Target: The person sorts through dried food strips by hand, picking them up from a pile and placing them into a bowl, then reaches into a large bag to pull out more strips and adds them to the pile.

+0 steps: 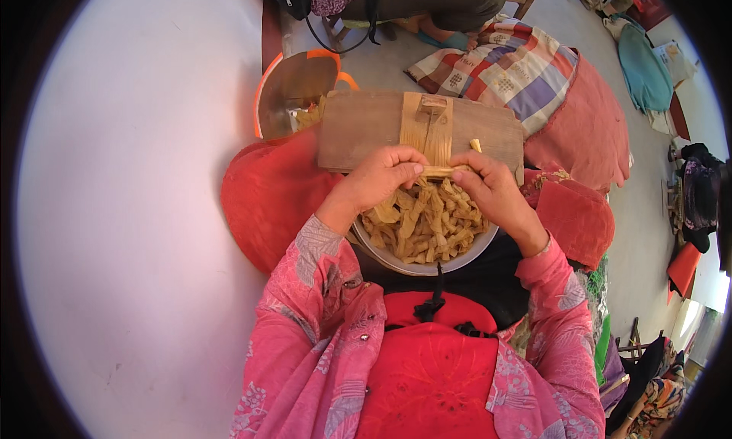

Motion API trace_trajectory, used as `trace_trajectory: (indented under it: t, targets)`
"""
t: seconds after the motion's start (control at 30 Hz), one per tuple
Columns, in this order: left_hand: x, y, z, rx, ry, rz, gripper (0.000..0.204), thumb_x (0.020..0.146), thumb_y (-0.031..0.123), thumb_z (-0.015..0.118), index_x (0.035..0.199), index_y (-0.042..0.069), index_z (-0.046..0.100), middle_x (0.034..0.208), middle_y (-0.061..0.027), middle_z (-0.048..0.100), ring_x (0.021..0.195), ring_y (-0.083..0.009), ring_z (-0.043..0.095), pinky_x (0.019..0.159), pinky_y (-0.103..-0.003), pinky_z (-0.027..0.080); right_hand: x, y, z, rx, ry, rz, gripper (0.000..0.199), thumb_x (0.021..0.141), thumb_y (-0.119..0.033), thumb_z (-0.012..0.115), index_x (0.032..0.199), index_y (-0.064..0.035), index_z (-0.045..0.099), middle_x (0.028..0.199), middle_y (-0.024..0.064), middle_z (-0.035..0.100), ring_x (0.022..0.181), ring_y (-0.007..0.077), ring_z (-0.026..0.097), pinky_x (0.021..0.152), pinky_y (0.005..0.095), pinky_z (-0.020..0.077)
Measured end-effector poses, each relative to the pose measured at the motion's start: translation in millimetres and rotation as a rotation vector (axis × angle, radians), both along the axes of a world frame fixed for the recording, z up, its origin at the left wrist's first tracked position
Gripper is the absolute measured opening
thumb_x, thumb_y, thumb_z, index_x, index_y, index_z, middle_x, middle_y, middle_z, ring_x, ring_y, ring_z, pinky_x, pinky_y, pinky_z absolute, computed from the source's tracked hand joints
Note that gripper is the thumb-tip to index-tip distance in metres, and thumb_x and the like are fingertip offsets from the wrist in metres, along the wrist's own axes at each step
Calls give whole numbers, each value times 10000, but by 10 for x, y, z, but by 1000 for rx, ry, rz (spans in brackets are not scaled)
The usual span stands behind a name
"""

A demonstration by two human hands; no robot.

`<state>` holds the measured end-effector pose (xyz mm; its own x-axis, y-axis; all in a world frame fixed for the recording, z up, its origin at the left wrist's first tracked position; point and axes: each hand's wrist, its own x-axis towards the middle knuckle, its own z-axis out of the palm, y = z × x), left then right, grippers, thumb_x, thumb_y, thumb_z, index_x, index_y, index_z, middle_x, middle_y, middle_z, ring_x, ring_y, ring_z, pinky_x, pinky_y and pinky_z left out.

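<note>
One strip in work, apparently unfinished.
Far left, a bucket holds yellow bits; then left hand and right hand, fingers pinching the strip's ends above a near bowl of pieces, whether finished or waiting unclear.

Pinches tan strip with left hand and right hand. Holds it over strip-filled bowl, near wooden board.

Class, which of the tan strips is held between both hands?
The strip pinched by the left hand and right hand, running crosswise by the wooden board; the heaped strips lie in the bowl.
</note>
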<state>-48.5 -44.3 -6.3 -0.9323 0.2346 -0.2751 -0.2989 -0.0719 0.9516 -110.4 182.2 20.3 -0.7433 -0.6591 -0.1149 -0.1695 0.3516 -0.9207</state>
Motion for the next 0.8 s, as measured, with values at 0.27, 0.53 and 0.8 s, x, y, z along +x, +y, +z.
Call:
trace_trajectory:
  t: [0.27,0.53,0.8]
  targets:
    - [-268,-88,-285,-241,55,227,118,942,124,561,933,29,630,742,16,589,646,-61,510,584,-212,405,-192,-293,-490,-59,349,-150,166,924,-150,597,1034,-33,638,827,169,641,696,289,617,662,359,496]
    - [-90,-53,-380,-688,272,338,106,946,118,550,910,28,591,745,-10,607,648,-89,554,593,-230,434,-20,-127,-227,183,904,-105,107,855,-183,649,896,-85,632,846,127,622,683,334,602,629,428,485]
    - [487,820,43,426,-90,238,232,992,206,530,880,3,543,654,-10,541,586,-110,536,540,-305,442,428,-103,-153,-13,785,-223,182,864,-213,670,766,-78,595,647,112,583,614,328,593,545,429,449]
